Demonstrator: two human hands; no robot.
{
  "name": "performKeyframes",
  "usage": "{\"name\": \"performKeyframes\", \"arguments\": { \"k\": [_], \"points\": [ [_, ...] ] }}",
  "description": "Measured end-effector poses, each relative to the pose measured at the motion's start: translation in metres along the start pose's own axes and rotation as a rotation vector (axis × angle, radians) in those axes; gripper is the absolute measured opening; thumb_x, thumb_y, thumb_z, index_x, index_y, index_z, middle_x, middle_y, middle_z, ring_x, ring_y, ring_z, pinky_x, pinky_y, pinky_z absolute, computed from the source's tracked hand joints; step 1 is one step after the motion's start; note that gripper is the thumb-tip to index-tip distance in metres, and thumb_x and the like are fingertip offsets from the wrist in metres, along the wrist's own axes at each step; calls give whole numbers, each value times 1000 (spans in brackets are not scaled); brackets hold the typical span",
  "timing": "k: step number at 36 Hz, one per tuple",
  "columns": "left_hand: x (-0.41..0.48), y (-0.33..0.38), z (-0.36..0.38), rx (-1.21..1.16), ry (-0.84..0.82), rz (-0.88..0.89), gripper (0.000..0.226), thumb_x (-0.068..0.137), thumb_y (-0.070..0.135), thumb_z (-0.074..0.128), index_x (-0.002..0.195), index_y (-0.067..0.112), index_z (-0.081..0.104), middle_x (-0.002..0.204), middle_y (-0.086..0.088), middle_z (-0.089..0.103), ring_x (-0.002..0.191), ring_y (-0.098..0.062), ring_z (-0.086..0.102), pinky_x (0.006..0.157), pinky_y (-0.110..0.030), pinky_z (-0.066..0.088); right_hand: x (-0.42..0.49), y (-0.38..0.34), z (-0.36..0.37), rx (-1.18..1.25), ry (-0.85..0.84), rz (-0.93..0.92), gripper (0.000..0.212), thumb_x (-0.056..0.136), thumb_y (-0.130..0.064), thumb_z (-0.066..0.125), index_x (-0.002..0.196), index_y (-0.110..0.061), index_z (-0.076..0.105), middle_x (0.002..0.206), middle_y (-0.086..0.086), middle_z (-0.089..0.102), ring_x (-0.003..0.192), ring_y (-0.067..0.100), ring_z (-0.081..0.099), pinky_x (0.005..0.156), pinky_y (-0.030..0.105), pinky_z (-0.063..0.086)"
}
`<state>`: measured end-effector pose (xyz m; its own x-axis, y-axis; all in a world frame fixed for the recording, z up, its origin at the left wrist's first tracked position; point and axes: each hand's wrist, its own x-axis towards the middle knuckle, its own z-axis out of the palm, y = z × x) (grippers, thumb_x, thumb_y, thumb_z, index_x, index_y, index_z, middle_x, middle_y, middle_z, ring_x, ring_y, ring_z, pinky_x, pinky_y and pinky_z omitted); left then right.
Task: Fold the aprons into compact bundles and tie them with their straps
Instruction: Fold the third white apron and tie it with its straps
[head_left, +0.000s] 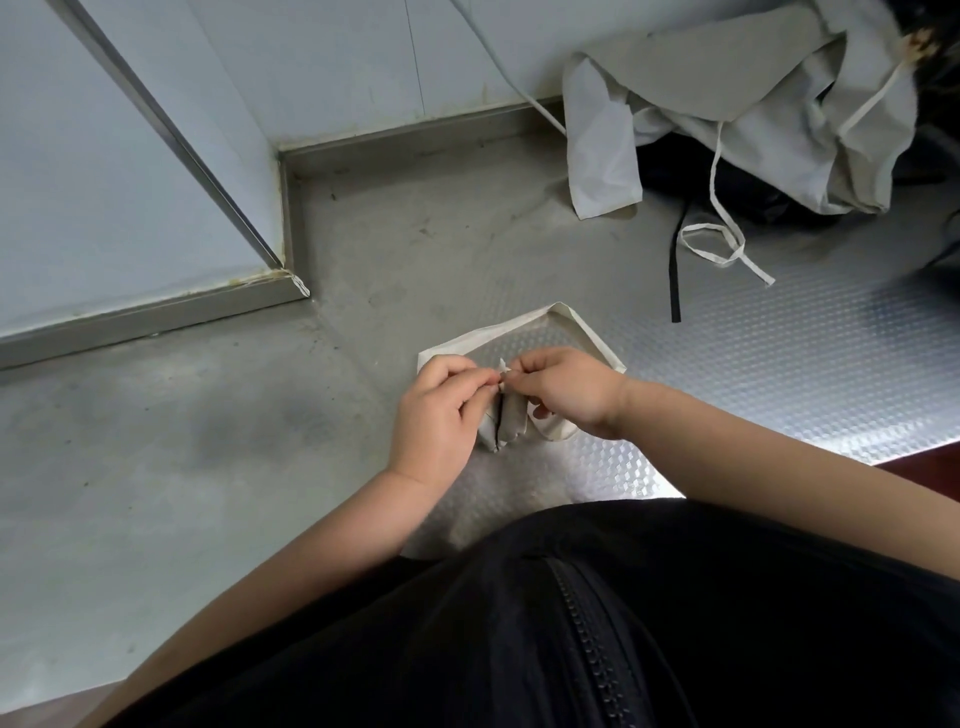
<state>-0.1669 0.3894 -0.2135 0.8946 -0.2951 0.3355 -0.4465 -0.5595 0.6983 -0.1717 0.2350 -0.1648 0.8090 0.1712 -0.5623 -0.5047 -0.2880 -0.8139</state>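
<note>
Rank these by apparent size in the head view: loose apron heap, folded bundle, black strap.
1. loose apron heap, clearly largest.
2 and 3. folded bundle and black strap: unsure; the strap is longer but thin, the bundle partly covered and nearer the camera.

A small apron bundle (506, 423) sits near the middle. It is grey-white cloth, folded tight into two puffy halves. Its strap (563, 314) is pale and flat, and it makes a wide loop going out toward 12 o'clock. The left hand (441, 410) and the right hand (571, 389) pinch the strap just above the bundle. Far off at 1 o'clock lies a heap of aprons (753, 104) – crumpled, not folded. A white strap (717, 244) curls down out of it, and a black strap (675, 280) lies straight beside that.
</note>
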Motion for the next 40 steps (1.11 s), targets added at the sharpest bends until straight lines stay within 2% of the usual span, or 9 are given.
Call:
{"name": "performKeyframes", "arguments": {
  "k": [7, 13, 19, 29, 32, 34, 36, 38, 40],
  "points": [
    [-1, -2, -2, 35, 20, 33, 24, 82, 23, 59, 82, 4, 74, 80, -6, 60, 76, -8, 53, 66, -16, 44, 4, 6, 4, -92, 49, -33, 29, 98, -21, 45, 79, -3, 58, 74, 19, 69, 72, 30, 51, 67, 39, 36],
    [-10, -4, -10, 6, -141, 31, 29, 88, 27, 46, 86, 3, 61, 98, 0, 39, 76, -2, 41, 72, -16, 39, -8, 18, 4, -569, 225, -375, 19, 94, -14, 55, 102, -10, 72, 87, 3, 68, 76, 11, 55, 74, 22, 40],
    [-23, -15, -21, 218, -162, 137, 12, 87, 22, 43, 79, 13, 46, 92, -6, 45, 77, -27, 51, 67, -36, 45, -7, 33, 1, -793, 357, -424, 23, 94, -13, 49, 98, -6, 70, 95, 11, 70, 91, 30, 62, 81, 37, 45],
    [-34, -14, -40, 205, -251, 49, 27, 83, 30, 44, 75, 7, 56, 91, 1, 47, 69, -19, 52, 62, -38, 49, -5, 27, 5, -675, 303, -306, 19, 94, -14, 53, 99, -7, 70, 95, 6, 69, 89, 21, 60, 75, 25, 42],
    [-35, -4, -43, 137, -290, -92, 37, 77, 45, 52, 93, 12, 58, 102, 7, 43, 82, -21, 57, 75, -36, 48, -8, 22, 6, -493, 160, -234, 12, 94, -19, 54, 88, -14, 63, 80, -4, 60, 72, 9, 52, 66, 16, 40],
    [-33, 4, -39, 73, -374, -200, 66, 69, 45, 72, 122, 16, 46, 118, 10, 34, 102, -7, 48, 85, -22, 39, -11, 18, 10, -405, 106, -248, 13, 95, -17, 53, 84, -15, 58, 72, -10, 53, 65, 2, 46, 62, 8, 36],
    [-27, 5, -33, 95, -450, -229, 94, 65, 36, 81, 141, 19, 28, 129, 9, 29, 115, -5, 38, 94, -20, 34, -12, 17, 14, -307, 88, -237, 15, 96, -16, 52, 82, -14, 56, 71, -10, 52, 64, 1, 46, 65, 9, 38],
    [-21, 1, -29, 177, -477, -187, 87, 70, 31, 78, 142, 17, 31, 135, -2, 40, 123, -20, 43, 97, -28, 36, -12, 16, 17, -191, 72, -202, 15, 96, -17, 51, 81, -17, 55, 72, -7, 53, 66, 4, 48, 71, 17, 42],
    [-18, 0, -31, 213, -425, -195, 72, 72, 31, 77, 134, 16, 43, 128, -5, 50, 117, -24, 49, 90, -27, 36, -13, 16, 17, -58, 48, -139, 4, 94, -21, 55, 97, -19, 54, 86, -5, 57, 80, 8, 56, 83, 26, 45]
  ]
}}
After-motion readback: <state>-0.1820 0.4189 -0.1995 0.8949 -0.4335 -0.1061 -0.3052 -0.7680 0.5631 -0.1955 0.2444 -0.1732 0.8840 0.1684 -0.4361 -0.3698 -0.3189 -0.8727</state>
